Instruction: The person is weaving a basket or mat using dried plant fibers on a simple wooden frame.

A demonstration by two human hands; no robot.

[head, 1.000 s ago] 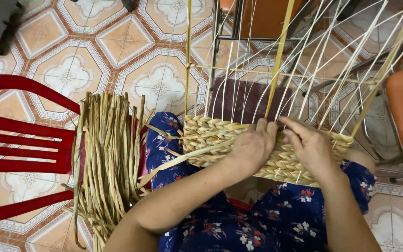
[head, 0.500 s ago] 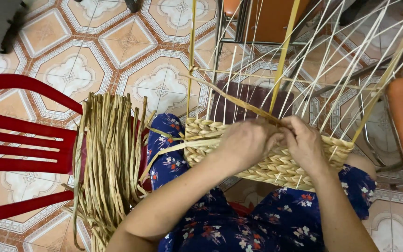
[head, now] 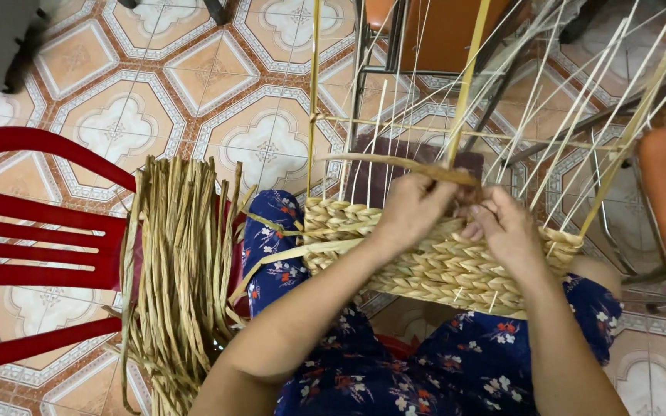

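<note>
Patterned orange-and-white floor tiles (head: 194,100), a red plastic chair (head: 40,246) at left, an orange metal-framed chair (head: 433,31) ahead.

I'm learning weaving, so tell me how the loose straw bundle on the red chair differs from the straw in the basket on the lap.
The bundle hangs loose and unwoven over the red chair; the basket straw is braided into tight horizontal rows. The bundle strands run mostly vertical and look darker and duller; the basket rows look paler and golden. Neither hand touches the bundle, while the left hand and right hand work at the basket rim. Both appear to be the same flat dried fibre.
</note>
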